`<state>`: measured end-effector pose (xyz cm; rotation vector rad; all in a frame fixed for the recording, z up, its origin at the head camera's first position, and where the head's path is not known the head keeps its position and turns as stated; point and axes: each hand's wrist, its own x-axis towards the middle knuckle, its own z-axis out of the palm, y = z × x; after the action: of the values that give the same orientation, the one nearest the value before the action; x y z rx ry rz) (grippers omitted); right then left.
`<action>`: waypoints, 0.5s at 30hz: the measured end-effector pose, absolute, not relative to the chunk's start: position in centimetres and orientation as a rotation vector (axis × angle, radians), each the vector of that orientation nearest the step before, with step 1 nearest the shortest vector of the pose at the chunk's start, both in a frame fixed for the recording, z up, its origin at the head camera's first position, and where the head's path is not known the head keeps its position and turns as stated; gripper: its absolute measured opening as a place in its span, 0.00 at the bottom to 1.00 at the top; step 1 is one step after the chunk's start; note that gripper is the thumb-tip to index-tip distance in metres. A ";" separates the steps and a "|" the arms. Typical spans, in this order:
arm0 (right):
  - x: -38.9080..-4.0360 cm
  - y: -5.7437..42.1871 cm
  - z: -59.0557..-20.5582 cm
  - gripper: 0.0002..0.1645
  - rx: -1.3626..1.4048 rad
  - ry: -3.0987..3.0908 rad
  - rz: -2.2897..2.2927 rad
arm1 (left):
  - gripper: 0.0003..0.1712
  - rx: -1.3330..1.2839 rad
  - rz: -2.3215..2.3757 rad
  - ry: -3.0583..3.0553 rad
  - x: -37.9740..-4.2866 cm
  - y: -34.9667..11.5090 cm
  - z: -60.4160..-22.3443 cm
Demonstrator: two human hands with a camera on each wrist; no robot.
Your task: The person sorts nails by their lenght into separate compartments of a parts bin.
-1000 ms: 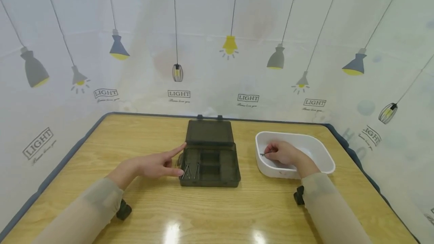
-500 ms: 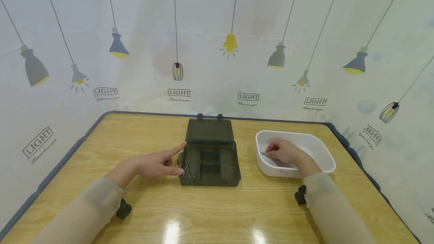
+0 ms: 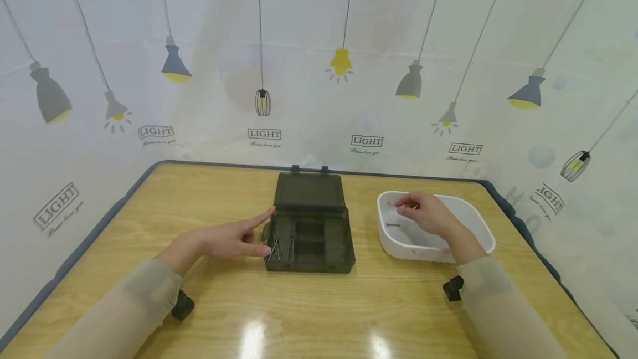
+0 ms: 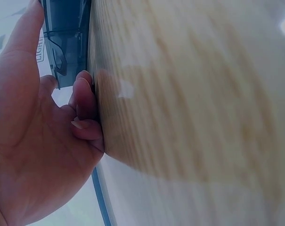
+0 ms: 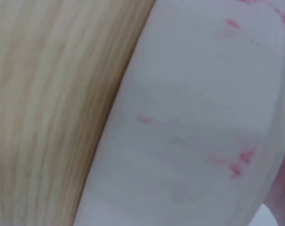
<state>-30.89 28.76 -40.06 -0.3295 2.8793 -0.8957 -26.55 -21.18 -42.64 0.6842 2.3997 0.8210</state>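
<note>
My left hand [image 3: 231,241] lies at the left side of a dark see-through plastic box [image 3: 339,248], its lid lying back. The straight index finger and thumb touch the box's left edge, while the other fingers are curled, as the left wrist view shows. Several long thin metal screws [image 3: 291,248] lie in the box's left compartment. Inside a white bin [image 3: 485,237], my right hand [image 3: 428,215] pinches the end of a screw [image 3: 392,204] between thumb and fingers. Another screw [image 3: 392,225] lies on the bin floor. The right wrist view shows mainly the bin's outer wall.
Both containers stand on a light wooden table [image 3: 299,309]. A pale curtain [image 3: 309,15] printed with lamps encloses its back and sides. Reddish marks [image 5: 246,156] dot the bin's outer wall. A black wrist mount [image 3: 452,288] hangs under the right sleeve.
My right hand has moved up and slightly right in the bin, from the screw near its left wall to another farther back. The left hand stays at the box.
</note>
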 end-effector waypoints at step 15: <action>-28.1 21.3 -36.8 0.14 -0.499 2.703 -1.401 | 0.62 0.679 0.825 2.387 -26.8 -21.1 -42.8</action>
<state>-28.09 21.34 -36.77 -0.4994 2.7025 -1.4006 -26.83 -21.12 -42.77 0.6795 2.3869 0.8254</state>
